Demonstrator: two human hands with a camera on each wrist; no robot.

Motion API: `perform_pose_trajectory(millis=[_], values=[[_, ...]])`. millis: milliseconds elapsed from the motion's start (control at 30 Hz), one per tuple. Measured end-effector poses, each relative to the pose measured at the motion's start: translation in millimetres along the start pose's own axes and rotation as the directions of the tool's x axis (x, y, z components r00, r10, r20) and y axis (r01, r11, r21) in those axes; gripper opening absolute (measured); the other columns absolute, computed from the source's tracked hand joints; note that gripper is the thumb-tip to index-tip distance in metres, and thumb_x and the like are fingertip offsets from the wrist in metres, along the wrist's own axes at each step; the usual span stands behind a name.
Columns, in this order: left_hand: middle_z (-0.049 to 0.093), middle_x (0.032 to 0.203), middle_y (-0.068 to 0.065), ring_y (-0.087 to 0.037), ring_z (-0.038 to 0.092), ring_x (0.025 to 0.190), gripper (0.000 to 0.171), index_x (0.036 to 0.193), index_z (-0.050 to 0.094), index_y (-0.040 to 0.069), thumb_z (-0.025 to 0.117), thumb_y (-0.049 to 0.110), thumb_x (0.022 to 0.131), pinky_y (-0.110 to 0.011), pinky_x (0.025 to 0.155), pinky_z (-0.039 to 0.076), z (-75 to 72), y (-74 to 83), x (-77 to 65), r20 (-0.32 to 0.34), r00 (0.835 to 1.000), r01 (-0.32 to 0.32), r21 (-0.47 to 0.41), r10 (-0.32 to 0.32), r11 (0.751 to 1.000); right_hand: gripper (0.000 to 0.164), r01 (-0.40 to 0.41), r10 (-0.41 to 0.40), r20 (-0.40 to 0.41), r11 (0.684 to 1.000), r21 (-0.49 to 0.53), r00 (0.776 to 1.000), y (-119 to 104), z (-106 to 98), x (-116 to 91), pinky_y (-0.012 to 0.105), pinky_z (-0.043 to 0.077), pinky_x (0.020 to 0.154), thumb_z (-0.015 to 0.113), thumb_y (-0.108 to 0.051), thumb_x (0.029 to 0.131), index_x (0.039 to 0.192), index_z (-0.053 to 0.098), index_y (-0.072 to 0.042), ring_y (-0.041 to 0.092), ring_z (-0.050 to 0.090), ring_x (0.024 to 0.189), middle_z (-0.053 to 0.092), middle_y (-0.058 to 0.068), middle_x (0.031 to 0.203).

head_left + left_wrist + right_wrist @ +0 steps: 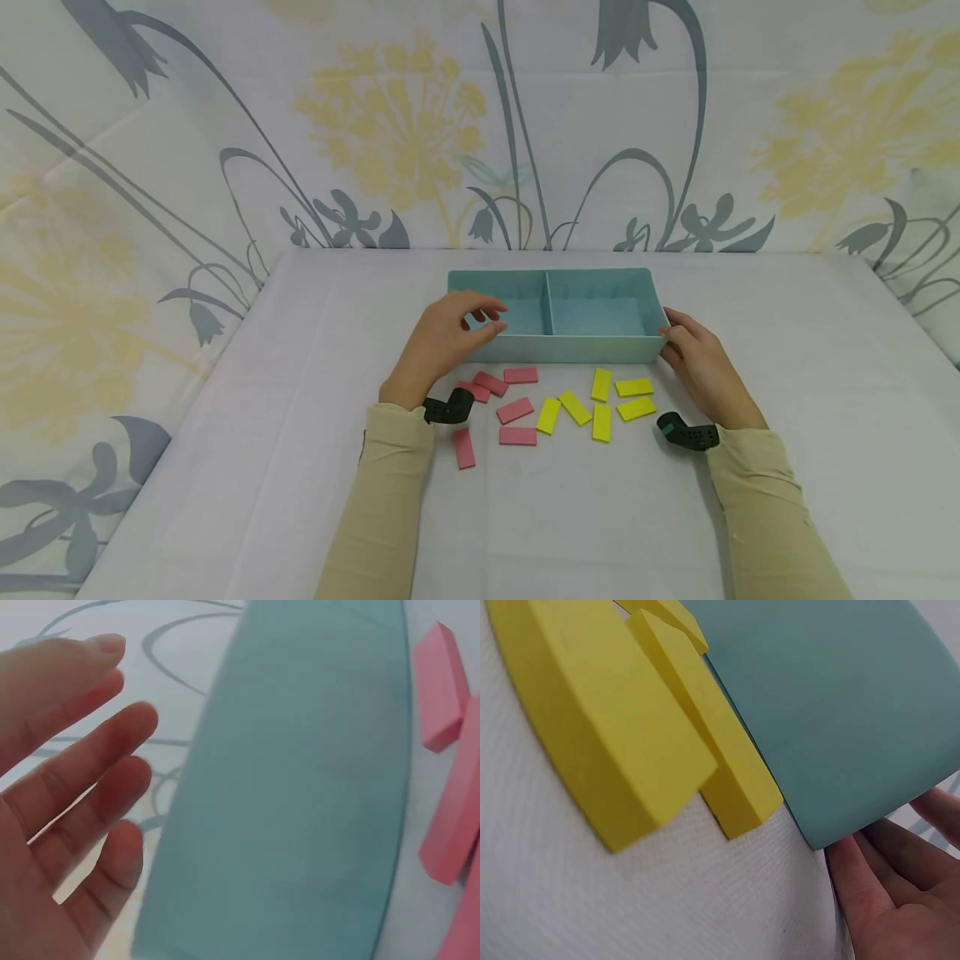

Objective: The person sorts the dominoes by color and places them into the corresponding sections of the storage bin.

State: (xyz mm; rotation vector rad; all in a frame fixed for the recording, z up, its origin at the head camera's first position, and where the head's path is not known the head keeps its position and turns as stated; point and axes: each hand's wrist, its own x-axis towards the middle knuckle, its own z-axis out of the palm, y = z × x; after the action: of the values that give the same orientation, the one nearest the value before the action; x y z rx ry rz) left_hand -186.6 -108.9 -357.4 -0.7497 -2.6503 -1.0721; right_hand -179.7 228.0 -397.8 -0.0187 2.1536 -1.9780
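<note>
A light blue-green box [555, 348] with one divider forming two compartments stands on the table. My left hand [457, 329] hovers over its left compartment, fingers loosely bent and nothing between them; the left wrist view shows this hand [82, 780] beside the box wall [285, 780]. At the box's right end, my right hand [697, 362] holds the front corner, thumb by the rim. Seen from the right wrist, fingers of that hand [900, 892] sit against the box's end, their tips partly hidden. Several pink blocks [517, 436] and yellow blocks [602, 423] lie in front of the box.
A white cloth [570, 525] covers the table. Behind it rises a flower-patterned fabric [577, 125], which also runs along the left and right sides. Each wrist carries a black camera, one on the left [450, 408] and one on the right [688, 433].
</note>
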Motion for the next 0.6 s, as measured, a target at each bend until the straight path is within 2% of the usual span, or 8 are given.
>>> perform_pose_trajectory(millis=[100,167,300,400,600], values=[[0.059,0.081,0.011,-0.006,0.051,0.074,0.014,0.092,0.065,0.024,0.061,0.034,0.084,-0.025,0.065,0.044,-2.6,2.2,-2.0,0.014,0.999,0.044,-0.041,-0.043,0.998,0.058,-0.003,0.003,0.003,1.0,-0.004,1.0,-0.8,0.6,-0.6,0.03,0.026,0.101,0.033,-0.031,0.096,0.144,0.01,-0.007,0.021,0.019,0.131,0.005,0.011,0.148],[0.059,0.074,0.007,-0.006,0.051,0.07,0.016,0.089,0.064,0.023,0.059,0.037,0.084,-0.027,0.063,0.044,-4.2,2.9,-2.9,0.045,0.995,0.091,-0.063,-0.088,0.994,0.059,-0.004,0.004,0.006,1.0,-0.005,1.0,-0.9,0.9,-0.3,0.03,0.025,0.101,0.033,-0.031,0.096,0.144,0.009,-0.007,0.021,0.018,0.131,0.004,0.011,0.148],[0.063,0.073,-0.001,-0.014,0.057,0.065,0.025,0.091,0.064,0.019,0.055,0.042,0.085,-0.03,0.062,0.045,-7.3,3.4,-2.5,0.153,0.974,0.185,-0.106,-0.168,0.977,0.059,-0.002,0.002,0.007,1.0,-0.009,1.0,-1.4,0.9,0.1,0.03,0.026,0.101,0.033,-0.032,0.096,0.144,0.01,-0.008,0.02,0.019,0.131,0.004,0.01,0.148],[0.065,0.076,-0.001,-0.018,0.061,0.064,0.028,0.093,0.065,0.016,0.053,0.041,0.087,-0.031,0.061,0.047,-9.6,4.4,-2.2,0.257,0.943,0.247,-0.108,-0.213,0.963,0.058,-0.003,0.003,0.007,1.0,-0.006,1.0,-1.8,0.2,-0.9,0.031,0.025,0.101,0.033,-0.031,0.096,0.144,0.01,-0.008,0.021,0.019,0.131,0.004,0.01,0.148],[0.066,0.079,0.001,-0.015,0.061,0.071,0.027,0.092,0.069,0.013,0.054,0.035,0.088,-0.03,0.066,0.049,-12.2,6.6,-4.5,0.437,0.852,0.341,-0.045,-0.289,0.939,0.059,0.0,0.0,0.009,1.0,-0.001,1.0,-0.7,-0.2,-1.3,0.032,0.024,0.102,0.033,-0.032,0.096,0.144,0.009,-0.007,0.023,0.018,0.131,0.003,0.012,0.148]])
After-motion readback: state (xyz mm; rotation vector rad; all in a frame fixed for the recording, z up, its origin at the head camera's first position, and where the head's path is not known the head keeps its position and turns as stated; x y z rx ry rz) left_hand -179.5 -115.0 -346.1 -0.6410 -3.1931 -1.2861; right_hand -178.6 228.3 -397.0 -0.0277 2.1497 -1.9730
